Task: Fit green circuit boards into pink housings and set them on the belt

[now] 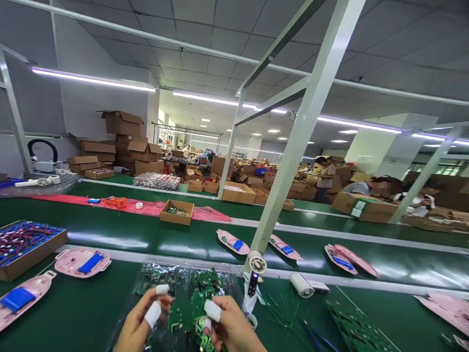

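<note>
My right hand (232, 322) pinches a green circuit board (188, 310) between its white-covered thumb and fingers. More small boards (205, 337) are bunched beneath it in the same hand. My left hand (141, 318) is beside the board's left edge, thumb and forefinger apart, white covers on both tips; whether a rear fingertip touches the board is unclear. Below and behind my hands, clear plastic trays (146, 261) hold several more green boards (208, 279).
Pink shells with blue batteries (82, 261) lie at left and along the green belt (139, 234). A box of wired blue parts (54, 239) stands left. A white post (289, 161) rises ahead. Right are a handheld fan (302, 285), green wires (284, 310) and a board panel (355, 325).
</note>
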